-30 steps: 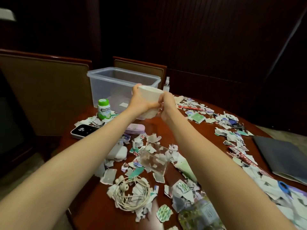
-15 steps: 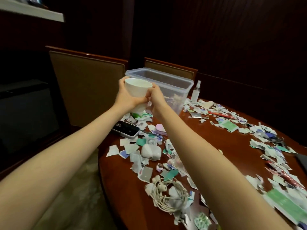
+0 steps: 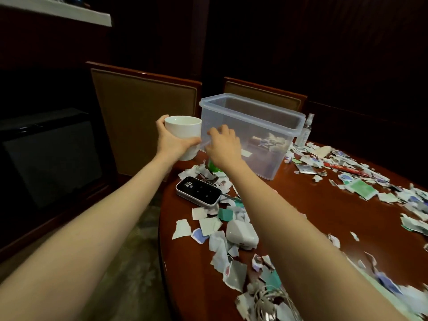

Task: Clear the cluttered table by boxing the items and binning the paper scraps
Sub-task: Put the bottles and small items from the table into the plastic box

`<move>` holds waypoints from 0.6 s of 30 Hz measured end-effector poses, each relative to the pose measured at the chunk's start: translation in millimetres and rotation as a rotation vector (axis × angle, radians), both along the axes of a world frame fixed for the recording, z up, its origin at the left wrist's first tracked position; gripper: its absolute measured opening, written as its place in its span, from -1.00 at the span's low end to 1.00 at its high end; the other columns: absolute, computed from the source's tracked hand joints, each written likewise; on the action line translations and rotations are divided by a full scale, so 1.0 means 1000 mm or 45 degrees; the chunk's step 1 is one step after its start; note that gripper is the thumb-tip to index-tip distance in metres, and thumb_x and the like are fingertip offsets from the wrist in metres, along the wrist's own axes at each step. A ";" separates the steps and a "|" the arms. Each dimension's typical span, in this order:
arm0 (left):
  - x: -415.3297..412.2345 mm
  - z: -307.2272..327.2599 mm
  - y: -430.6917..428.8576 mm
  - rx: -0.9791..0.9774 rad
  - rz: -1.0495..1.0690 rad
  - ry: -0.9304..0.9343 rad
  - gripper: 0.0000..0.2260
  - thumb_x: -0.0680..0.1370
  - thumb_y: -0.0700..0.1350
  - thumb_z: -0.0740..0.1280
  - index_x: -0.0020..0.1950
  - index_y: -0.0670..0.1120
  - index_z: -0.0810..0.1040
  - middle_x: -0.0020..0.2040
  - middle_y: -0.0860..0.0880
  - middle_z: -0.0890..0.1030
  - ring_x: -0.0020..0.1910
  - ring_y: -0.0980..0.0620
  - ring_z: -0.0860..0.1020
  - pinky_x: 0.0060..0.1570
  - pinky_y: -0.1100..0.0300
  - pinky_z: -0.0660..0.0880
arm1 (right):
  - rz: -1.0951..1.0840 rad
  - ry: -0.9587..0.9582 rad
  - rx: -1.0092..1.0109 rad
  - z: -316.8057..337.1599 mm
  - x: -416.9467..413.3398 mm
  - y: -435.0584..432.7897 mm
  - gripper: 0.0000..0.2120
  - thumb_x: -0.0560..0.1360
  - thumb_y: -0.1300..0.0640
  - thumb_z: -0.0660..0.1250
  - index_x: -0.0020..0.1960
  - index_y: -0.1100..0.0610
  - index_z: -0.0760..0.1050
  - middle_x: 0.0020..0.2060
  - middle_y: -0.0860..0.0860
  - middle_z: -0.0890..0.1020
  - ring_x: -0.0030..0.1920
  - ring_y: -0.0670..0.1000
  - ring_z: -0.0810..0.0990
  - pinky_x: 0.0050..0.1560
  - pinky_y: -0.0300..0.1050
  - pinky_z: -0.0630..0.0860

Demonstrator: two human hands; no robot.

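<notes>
Notably, the cup (image 3: 183,129) is smooth, plain white.

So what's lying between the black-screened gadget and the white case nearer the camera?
In the head view, torn paper scraps fill that stretch, mostly white pieces plus a teal scrap, between the gadget and the white case.

Both my bare arms reach straight forward. My left hand (image 3: 172,141) wraps a plain white ceramic cup (image 3: 185,133) (thumb across its near side); my right hand (image 3: 222,148) hovers just beside it, fingers loosely curled.
</notes>
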State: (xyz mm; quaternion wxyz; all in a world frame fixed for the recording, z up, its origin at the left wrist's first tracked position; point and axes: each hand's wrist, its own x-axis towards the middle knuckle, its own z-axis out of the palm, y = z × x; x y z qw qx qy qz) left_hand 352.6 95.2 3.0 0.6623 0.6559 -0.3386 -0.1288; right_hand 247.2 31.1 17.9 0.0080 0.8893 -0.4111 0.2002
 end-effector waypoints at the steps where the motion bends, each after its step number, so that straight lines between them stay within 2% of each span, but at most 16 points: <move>1: 0.002 -0.001 -0.003 0.003 0.009 0.010 -0.19 0.33 -0.22 0.52 0.43 -0.06 0.11 0.35 -0.09 0.30 0.25 0.02 0.32 0.15 0.20 0.35 | -0.028 0.057 0.032 -0.004 0.001 -0.003 -0.58 0.57 0.10 0.17 0.41 0.12 0.27 0.39 0.17 0.26 0.38 0.20 0.25 0.33 0.07 0.26; 6: 0.009 -0.013 -0.012 0.024 0.011 0.001 -0.17 0.33 -0.23 0.53 0.44 -0.07 0.09 0.36 -0.09 0.29 0.32 -0.02 0.31 0.18 0.21 0.33 | -0.091 0.111 0.314 -0.016 0.011 -0.011 -0.57 0.57 0.13 0.21 0.41 0.11 0.24 0.40 0.19 0.21 0.35 0.24 0.28 0.28 0.10 0.37; 10: 0.012 -0.020 -0.015 0.054 -0.013 -0.021 -0.15 0.31 -0.21 0.54 0.44 -0.06 0.10 0.34 -0.08 0.30 0.29 0.00 0.32 0.14 0.22 0.34 | -0.149 0.164 0.325 -0.016 0.011 -0.012 -0.56 0.54 0.25 0.23 0.39 0.14 0.26 0.38 0.18 0.22 0.32 0.23 0.30 0.23 0.05 0.41; 14: 0.010 -0.020 -0.016 0.049 -0.032 -0.024 -0.15 0.32 -0.21 0.53 0.45 -0.05 0.08 0.35 -0.07 0.29 0.29 0.02 0.30 0.13 0.24 0.32 | -0.290 0.249 0.394 -0.008 0.000 -0.016 -0.60 0.54 0.23 0.20 0.37 0.21 0.30 0.35 0.19 0.24 0.28 0.24 0.37 0.22 0.05 0.44; 16: 0.009 -0.019 -0.016 0.048 -0.041 -0.023 -0.15 0.33 -0.22 0.53 0.45 -0.05 0.08 0.35 -0.07 0.29 0.23 0.07 0.29 0.13 0.25 0.31 | -0.358 0.324 0.411 -0.004 -0.006 -0.015 -0.58 0.54 0.20 0.19 0.38 0.22 0.29 0.36 0.21 0.24 0.31 0.25 0.34 0.26 0.07 0.40; 18: 0.010 -0.020 -0.016 0.047 -0.042 -0.022 -0.15 0.32 -0.21 0.53 0.45 -0.05 0.08 0.35 -0.07 0.29 0.21 0.08 0.29 0.14 0.23 0.33 | -0.412 0.412 0.252 0.000 -0.005 -0.010 -0.53 0.53 0.16 0.20 0.42 0.22 0.24 0.39 0.24 0.22 0.38 0.27 0.24 0.35 0.12 0.27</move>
